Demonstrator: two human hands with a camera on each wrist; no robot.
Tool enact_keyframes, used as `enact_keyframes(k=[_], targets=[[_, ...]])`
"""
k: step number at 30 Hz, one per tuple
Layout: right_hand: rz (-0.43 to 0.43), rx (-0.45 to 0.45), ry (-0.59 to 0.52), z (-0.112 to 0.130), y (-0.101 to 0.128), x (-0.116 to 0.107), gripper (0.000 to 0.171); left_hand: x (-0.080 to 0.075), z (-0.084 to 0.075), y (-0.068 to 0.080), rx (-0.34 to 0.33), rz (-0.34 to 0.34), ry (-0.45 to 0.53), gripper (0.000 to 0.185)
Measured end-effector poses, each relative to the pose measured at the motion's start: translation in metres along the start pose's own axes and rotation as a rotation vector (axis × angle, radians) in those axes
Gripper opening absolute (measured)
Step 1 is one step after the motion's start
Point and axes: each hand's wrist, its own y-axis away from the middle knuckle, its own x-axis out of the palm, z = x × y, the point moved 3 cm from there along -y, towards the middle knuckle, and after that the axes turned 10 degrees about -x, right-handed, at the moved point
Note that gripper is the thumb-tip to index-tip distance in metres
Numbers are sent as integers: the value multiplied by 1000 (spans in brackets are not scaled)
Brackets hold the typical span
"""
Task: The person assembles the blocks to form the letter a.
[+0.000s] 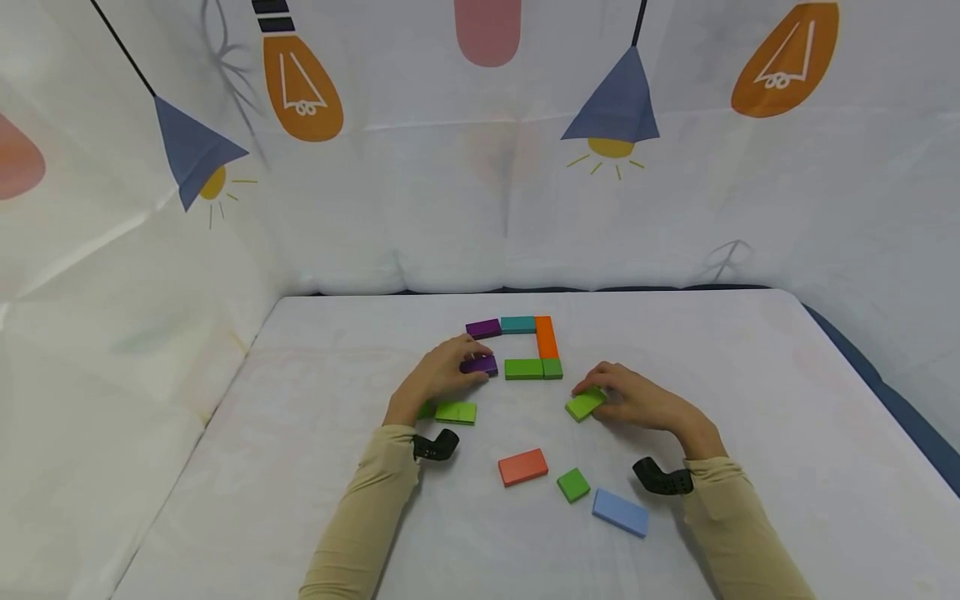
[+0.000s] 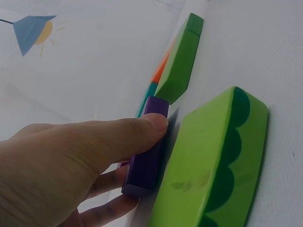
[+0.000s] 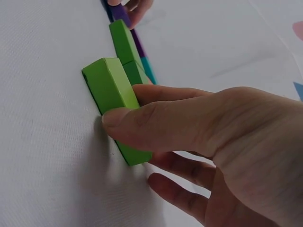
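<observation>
Building the block frame [image 1: 546, 336] is about half done: my left hand [image 1: 442, 375] pinches a purple block [image 1: 480, 364], my right hand [image 1: 637, 398] grips a green block [image 1: 585, 404]; four pieces remain loose.

A red block [image 1: 522, 467] lies on the white table [image 1: 750, 400]; just right of it a small green block [image 1: 573, 484], then a blue block [image 1: 620, 512]

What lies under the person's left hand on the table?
The left hand pinches a purple block lying on the white table. A green block sits beside the wrist. Anything under the palm is covered.
</observation>
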Motion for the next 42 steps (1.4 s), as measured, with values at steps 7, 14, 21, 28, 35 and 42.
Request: enact_keyframes(k=[7,14,21,28,35,42], targets=[[-10,19,-28,-1,-1,1,32,0,-2,1,4,-1,-12,40],[-24,42,-34,-5,-3,4,31,0,-3,1,23,-6,-17,40],[-29,66,-44,-4,-5,6,33,1,-4,1,25,-1,-34,40],[-55,39,28,0,-9,8,34,3,-3,-1,32,4,-49,40],[-95,55,27,2,-12,11,36,5,-4,-2,40,-4,-53,40],[-109,116,-12,6,-16,15,41,6,-5,-2,59,-16,-55,38]])
